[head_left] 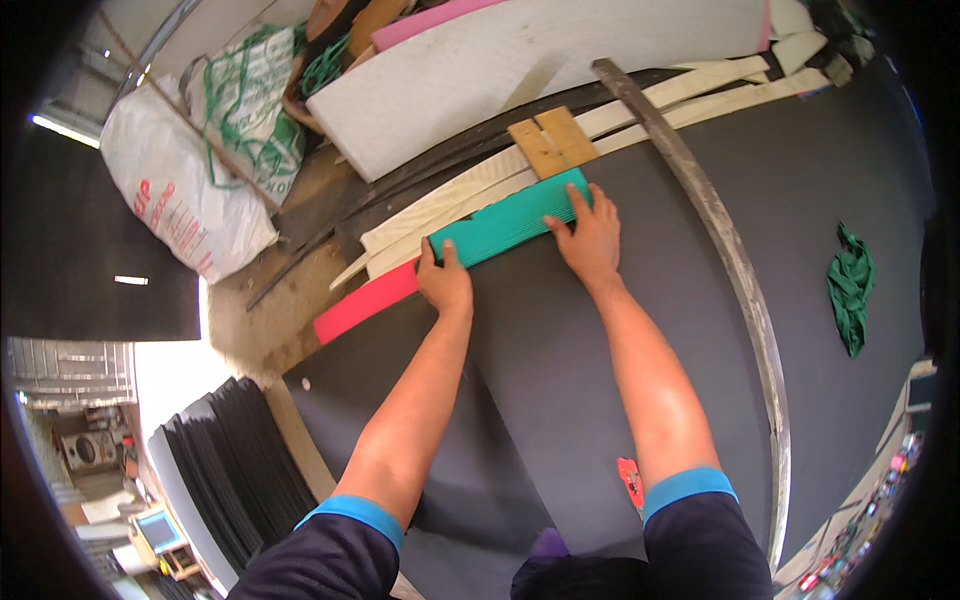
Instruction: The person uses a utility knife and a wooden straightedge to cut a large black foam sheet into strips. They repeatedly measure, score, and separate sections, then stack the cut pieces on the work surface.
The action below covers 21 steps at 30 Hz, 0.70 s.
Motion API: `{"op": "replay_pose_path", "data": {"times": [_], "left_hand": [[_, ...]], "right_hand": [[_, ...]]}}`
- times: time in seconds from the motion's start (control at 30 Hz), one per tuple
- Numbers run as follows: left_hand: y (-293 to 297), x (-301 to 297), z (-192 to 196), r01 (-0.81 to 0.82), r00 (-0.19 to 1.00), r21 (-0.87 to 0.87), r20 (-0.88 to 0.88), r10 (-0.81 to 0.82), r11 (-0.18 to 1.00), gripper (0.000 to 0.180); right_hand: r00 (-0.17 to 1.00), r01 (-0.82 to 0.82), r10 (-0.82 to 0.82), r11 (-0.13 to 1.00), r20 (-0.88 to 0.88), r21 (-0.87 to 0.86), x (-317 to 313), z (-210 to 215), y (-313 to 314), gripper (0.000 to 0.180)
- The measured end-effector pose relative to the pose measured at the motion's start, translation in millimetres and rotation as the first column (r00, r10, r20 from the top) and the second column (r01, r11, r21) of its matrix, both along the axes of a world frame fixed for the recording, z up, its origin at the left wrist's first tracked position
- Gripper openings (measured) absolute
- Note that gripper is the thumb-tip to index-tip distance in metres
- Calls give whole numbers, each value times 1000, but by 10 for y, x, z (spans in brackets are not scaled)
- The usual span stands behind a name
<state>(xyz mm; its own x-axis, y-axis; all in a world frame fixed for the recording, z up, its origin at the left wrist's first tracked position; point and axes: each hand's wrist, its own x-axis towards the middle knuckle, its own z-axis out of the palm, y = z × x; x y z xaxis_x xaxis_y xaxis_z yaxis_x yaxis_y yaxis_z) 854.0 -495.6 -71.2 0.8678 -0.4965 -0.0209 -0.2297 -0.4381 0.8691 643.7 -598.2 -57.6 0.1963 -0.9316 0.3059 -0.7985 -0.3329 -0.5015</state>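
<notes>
A block of teal strips [510, 218], finely lined along its near side like a stack of thin sheets, lies at the far edge of a dark grey sheet [560, 400]. My left hand [445, 282] grips its left end, thumb on the near side and fingers over the end. At the other end, my right hand [592, 236] holds the right corner, its thumb pressed to the near face. A flat pinkish-red strip [365, 302] sticks out to the left, beside my left hand. My palms hide part of the block's ends.
Cream strips [450, 208] and a small wooden piece [552, 142] lie behind the block. A long worn bar [715, 215] crosses the sheet on the right, with a green cloth [850, 290] beyond. White sacks [185, 180] stand far left; stacked black sheets [240, 470] stand near left.
</notes>
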Motion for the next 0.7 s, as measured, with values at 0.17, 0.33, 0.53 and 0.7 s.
{"op": "replay_pose_path", "data": {"times": [0.17,0.33,0.53,0.7], "left_hand": [[27,-59,129,19,995,26,-103,-16,999,66],[94,39,185,43,982,-36,-181,-49,998,67],[34,-36,265,41,993,8,-115,-40,999,64],[24,-65,387,19,990,0,-141,-19,1000,63]], "right_hand": [[1000,14,-15,997,-2,-77,-113,-59,-12,67],[998,-49,46,996,-36,-74,-15,-40,48,68],[996,-5,-4,996,-94,-94,-66,-38,27,69],[996,-6,-2,996,-91,-88,-25,-25,43,69]]}}
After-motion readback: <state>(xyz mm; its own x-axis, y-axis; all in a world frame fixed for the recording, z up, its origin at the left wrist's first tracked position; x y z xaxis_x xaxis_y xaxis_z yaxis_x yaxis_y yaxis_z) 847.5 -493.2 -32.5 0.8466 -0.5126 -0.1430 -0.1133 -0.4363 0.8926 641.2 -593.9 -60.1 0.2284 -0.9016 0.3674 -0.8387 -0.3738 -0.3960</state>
